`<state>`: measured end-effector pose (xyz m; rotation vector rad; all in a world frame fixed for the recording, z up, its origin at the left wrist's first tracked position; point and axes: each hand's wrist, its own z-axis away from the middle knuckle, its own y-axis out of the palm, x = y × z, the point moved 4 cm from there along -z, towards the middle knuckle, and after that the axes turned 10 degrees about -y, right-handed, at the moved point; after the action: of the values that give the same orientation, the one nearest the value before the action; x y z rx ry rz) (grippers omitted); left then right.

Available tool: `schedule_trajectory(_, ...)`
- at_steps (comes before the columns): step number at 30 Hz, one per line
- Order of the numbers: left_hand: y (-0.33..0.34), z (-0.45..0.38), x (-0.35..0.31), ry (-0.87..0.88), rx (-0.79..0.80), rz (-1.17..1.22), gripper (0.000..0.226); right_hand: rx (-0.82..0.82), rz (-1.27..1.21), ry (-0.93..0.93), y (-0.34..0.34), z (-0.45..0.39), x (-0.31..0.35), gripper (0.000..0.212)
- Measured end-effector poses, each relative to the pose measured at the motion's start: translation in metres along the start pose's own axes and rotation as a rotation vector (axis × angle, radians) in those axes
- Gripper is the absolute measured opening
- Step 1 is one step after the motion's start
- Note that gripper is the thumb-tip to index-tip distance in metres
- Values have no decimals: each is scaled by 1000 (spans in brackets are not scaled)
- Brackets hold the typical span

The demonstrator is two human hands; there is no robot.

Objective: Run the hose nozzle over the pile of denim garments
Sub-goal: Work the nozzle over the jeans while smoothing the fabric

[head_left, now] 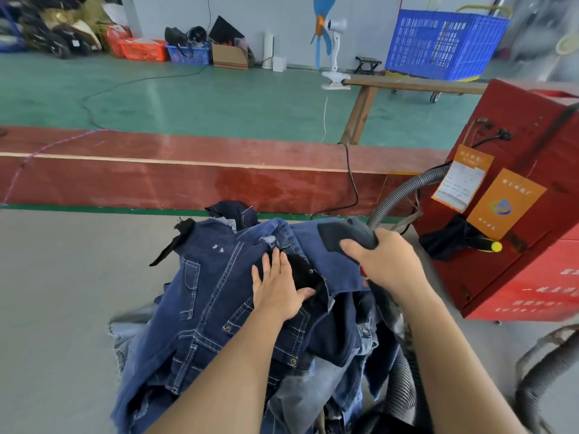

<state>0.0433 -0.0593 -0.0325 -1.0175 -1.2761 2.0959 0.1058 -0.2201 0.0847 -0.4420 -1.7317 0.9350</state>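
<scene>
A pile of dark and light blue denim garments (pixel 219 308) lies on the grey table in front of me. My left hand (pixel 277 286) rests flat on the top garment, fingers straight. My right hand (pixel 380 261) grips the handle of a dark grey hose nozzle (pixel 341 234), whose wide mouth sits on the denim at the far right of the pile. A grey ribbed hose (pixel 404 191) curves from the nozzle to the red machine.
A red machine box (pixel 517 214) with orange labels stands close on the right. More ribbed hose (pixel 539 380) loops at the lower right. A red-brown board (pixel 188 170) edges the table's far side; green floor, a blue crate (pixel 445 42) and a fan (pixel 332 48) lie beyond.
</scene>
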Motion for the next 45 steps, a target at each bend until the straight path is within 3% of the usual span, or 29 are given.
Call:
schedule_trajectory(8,3,-2,0,-17,3,-50,96,372,282,18,27,10,-5,37)
schedule_trajectory(11,3,-2,-1,-21,-10,-52,96,315,323,-29,41,10,5,35)
schedule_trajectory(18,2,0,0,-3,8,-12,97,93,28,-41,21,2,14,36)
schedule_trajectory(21,1,-1,0,-8,9,-28,97,145,35,-9,11,5,9,36)
schedule_trajectory(27,2,-1,-1,-19,8,-61,96,345,293,-13,31,11,0,37)
schedule_trajectory(30,2,0,-2,-19,-7,-68,96,291,318,-63,47,9,10,36)
schedule_trajectory(33,0,1,-2,-13,-4,-75,96,216,185,-67,53,5,19,36)
schedule_trajectory(38,-3,5,0,-7,-22,-19,102,68,11,-44,19,-4,15,33)
schedule_trajectory(45,-2,7,-3,-110,-14,-135,107,365,230,9,34,4,2,38)
